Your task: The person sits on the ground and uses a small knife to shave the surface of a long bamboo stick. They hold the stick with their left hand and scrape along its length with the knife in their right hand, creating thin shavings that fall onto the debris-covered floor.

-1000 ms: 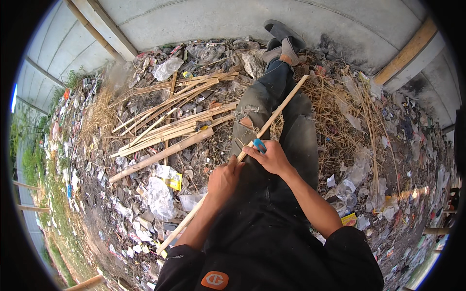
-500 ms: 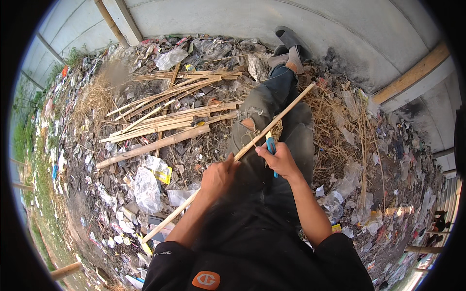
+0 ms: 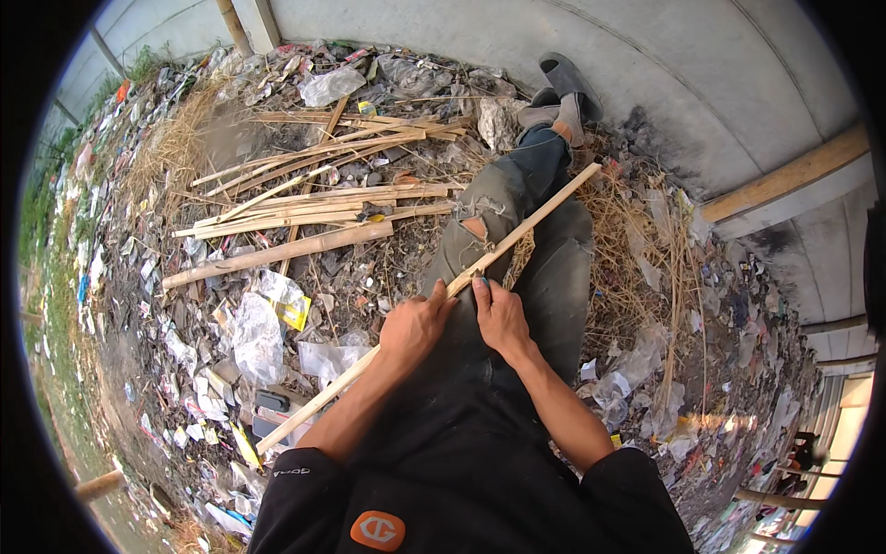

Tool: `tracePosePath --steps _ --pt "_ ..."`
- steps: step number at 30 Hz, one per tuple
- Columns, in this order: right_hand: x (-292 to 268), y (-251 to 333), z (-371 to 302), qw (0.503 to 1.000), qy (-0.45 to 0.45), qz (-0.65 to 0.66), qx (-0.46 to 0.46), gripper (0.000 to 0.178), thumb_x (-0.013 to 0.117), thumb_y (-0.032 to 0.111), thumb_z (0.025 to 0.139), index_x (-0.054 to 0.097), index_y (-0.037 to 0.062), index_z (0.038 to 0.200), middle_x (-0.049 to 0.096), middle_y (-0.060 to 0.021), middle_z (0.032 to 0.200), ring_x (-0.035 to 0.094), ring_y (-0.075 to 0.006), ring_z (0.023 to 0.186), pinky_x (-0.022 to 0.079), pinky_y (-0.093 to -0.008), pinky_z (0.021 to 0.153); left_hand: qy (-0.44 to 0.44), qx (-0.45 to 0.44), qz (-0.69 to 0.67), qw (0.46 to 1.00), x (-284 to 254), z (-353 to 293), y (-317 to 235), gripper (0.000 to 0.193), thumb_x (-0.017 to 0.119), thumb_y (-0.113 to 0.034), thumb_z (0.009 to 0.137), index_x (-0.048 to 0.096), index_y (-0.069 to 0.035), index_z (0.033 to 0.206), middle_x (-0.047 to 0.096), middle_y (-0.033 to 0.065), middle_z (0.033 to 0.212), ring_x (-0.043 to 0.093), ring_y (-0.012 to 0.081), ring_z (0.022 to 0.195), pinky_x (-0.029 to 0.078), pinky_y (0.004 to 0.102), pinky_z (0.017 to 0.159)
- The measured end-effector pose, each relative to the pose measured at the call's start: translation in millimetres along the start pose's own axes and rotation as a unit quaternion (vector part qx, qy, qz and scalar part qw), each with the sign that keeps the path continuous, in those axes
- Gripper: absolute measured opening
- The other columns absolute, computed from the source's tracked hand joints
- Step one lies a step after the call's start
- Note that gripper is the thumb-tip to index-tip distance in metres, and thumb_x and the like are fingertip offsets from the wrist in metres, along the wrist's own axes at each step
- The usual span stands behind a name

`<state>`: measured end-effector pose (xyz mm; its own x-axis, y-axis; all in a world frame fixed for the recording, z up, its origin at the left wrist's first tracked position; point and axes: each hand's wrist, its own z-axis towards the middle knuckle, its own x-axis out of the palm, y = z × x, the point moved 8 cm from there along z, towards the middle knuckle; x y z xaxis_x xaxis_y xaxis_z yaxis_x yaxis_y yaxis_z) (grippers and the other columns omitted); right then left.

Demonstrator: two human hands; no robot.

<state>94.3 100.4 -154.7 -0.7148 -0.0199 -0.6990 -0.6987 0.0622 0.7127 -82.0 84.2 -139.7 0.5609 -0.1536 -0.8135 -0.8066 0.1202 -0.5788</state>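
Observation:
A long pale bamboo strip (image 3: 540, 214) slants across my lap, from beside the slippered foot down past my left forearm. My left hand (image 3: 413, 330) is closed around the strip near its middle. Close by on the right, my right hand (image 3: 503, 319) sits at the strip's lower edge with its fingers curled. It grips a blue utility knife (image 3: 479, 279), of which only a small blue bit shows by the thumb; the rest, blade included, is hidden. The strip lies over my torn dark trousers (image 3: 461, 251).
Bamboo strips (image 3: 314, 210) lie piled at the left, with a thicker bamboo piece (image 3: 277, 255) nearest me. Litter and clear plastic (image 3: 258, 340) cover the ground. Dry straw (image 3: 614, 249) is at the right. A grey wall (image 3: 646, 92) stands ahead, and a dark small device (image 3: 272, 401) lies lower left.
My right hand has moved left and down along the strip, closer to my left hand. The knife, plainly visible before, is now mostly hidden. The view has shifted slightly.

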Motion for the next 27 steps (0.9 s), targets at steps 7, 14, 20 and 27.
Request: tracePosePath --steps 7,14,20,27 --pt "-45 -19 43 0.997 -0.063 0.007 0.034 0.052 0.046 0.041 0.111 0.067 -0.0023 0.093 0.065 -0.0314 0.079 0.063 -0.0549 0.085 0.048 -0.0587 0.071 -0.009 0.011 0.001 1.0 -5 -5 1 0.048 0.064 -0.041 0.102 0.066 -0.01 0.138 0.07 0.0247 0.079 0.07 0.0446 0.07 0.056 0.0523 0.064" --pt "-17 -18 17 0.999 -0.035 0.017 -0.004 0.048 0.047 0.037 0.111 0.066 -0.0036 0.092 0.064 -0.0302 0.077 0.062 -0.0543 0.079 0.048 -0.0559 0.067 0.006 0.01 0.013 1.0 -1 -3 -3 0.048 0.059 -0.044 0.104 0.064 -0.01 0.138 0.07 0.0231 0.08 0.071 0.0427 0.07 0.057 0.0526 0.061" --pt "-11 -13 11 0.997 0.015 0.075 -0.012 0.049 0.048 0.036 0.111 0.062 -0.0041 0.087 0.063 -0.0311 0.078 0.062 -0.054 0.08 0.048 -0.0532 0.066 0.0 0.013 -0.013 1.0 0 -6 1 0.047 0.059 -0.043 0.104 0.064 -0.009 0.136 0.07 0.0239 0.08 0.071 0.0441 0.073 0.056 0.0543 0.064" --pt "4 8 -11 0.993 0.081 0.068 -0.043 0.056 0.049 0.045 0.11 0.061 -0.001 0.081 0.064 -0.024 0.068 0.066 -0.0457 0.07 0.048 -0.0491 0.062 0.016 0.014 -0.048 0.999 9 10 -3 0.048 0.061 -0.041 0.103 0.064 -0.006 0.136 0.071 0.0258 0.079 0.071 0.0456 0.076 0.056 0.055 0.069"
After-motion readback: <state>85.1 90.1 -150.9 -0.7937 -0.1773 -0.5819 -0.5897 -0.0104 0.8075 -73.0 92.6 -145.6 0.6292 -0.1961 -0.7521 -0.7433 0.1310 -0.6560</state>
